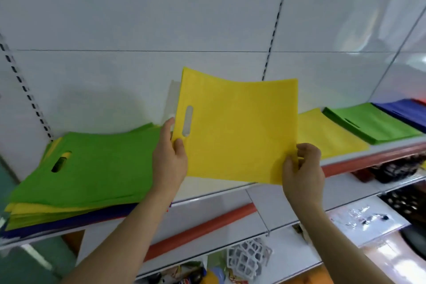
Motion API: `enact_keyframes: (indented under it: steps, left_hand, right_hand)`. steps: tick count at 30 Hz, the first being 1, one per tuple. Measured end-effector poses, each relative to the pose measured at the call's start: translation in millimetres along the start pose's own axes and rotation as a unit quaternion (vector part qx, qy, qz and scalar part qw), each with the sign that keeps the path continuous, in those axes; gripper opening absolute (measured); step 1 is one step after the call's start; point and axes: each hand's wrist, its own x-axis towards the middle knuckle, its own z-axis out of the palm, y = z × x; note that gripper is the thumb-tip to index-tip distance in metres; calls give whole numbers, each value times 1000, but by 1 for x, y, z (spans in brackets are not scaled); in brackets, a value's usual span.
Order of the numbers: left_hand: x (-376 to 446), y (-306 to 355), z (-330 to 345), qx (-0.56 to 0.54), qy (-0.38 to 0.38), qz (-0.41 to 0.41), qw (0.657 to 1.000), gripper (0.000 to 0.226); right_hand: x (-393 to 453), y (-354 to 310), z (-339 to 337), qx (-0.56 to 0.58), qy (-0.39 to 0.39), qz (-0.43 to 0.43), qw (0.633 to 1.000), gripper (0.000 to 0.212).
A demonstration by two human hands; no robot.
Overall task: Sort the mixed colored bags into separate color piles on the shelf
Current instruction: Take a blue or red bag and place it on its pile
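A flat yellow bag (237, 129) with a slot handle is held up above the white shelf (207, 193). My left hand (169, 157) pinches its left edge beside the handle slot. My right hand (303, 168) pinches its lower right corner. At the left lies the mixed stack (87, 168), a green bag on top, with yellow, green and blue layers showing beneath. To the right on the shelf lie a yellow pile (327, 136), a green pile (371, 124) and a blue pile (405, 113). A sliver of red (420, 101) shows at the far right.
The shelf has a red front strip (368, 161) and a white back panel with slotted uprights (274, 30). Lower shelves hold white plastic grids (246, 260), packaged goods (364, 217) and dark items (396, 168).
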Motion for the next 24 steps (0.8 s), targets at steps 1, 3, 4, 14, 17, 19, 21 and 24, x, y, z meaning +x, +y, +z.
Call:
enact_keyframes:
  steps: [1,3,4,14,17,19,21,24]
  left_hand:
    - [-5,12,16,-6,-2,6,1000,49]
    - [-18,33,52,-20,-9,22,1000,40]
    - [-27,43,71,-18,-17,30,999,33]
    - [-106,123,226,12,-156,80,984,36]
    - [-105,133,254,21,-172,86,981,37]
    - [-101,136,273,33,-175,85,980,38]
    - [-96,135,291,46,-177,90,979,38]
    - [-88,130,318,58,-174,71,980,37]
  right_hand:
    - [5,12,-15,-21,4,-5,1000,24]
    - [13,40,-48,-65,5,-16,998,22]
    - [17,55,-64,-83,2,-14,996,23]
    - [62,169,-187,-171,-69,26,982,58]
    - [81,193,-191,-170,-58,27,983,58]
    - [94,206,-187,-164,-53,40,984,57]
    - [110,217,-181,-159,-52,48,985,54]
    - [139,230,-171,-167,-63,30,983,51]
